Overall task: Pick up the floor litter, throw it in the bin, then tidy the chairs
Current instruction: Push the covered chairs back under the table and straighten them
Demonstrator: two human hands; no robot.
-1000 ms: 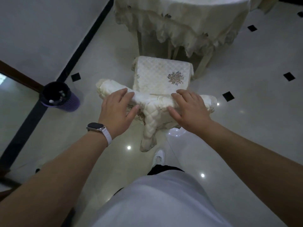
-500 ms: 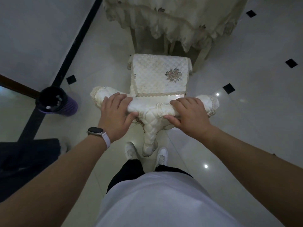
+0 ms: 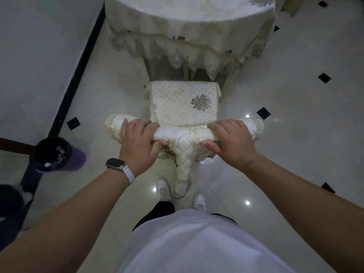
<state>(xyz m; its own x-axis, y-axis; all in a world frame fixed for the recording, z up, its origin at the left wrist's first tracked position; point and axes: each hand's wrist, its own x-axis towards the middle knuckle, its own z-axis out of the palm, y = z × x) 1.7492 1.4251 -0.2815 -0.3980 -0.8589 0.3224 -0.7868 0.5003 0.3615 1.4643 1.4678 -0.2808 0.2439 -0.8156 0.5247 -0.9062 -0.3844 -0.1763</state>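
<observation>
Judged at the chair-tidying stage. Gripping the padded top rail of the chair (image 3: 183,104) with left hand (image 3: 137,143) and right hand (image 3: 231,141), fingers curled over, thumbs beneath. Set on the floor (image 3: 279,158), seat front just short of the near edge of the table (image 3: 187,26), not tucked under. Noted at the floor's left border: bin (image 3: 77,157), holding litter. Next, probably: push straight forward, evenly, minding the table legs.

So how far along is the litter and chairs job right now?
Done, it seems: the purple ribbed bin holds scraps, and no litter shows on the white tiled floor. In hand: left hand and right hand grip the top rail of the cream quilted chair facing the round lace-clothed table. Left: sliding its seat under; other chairs are out of view.
</observation>
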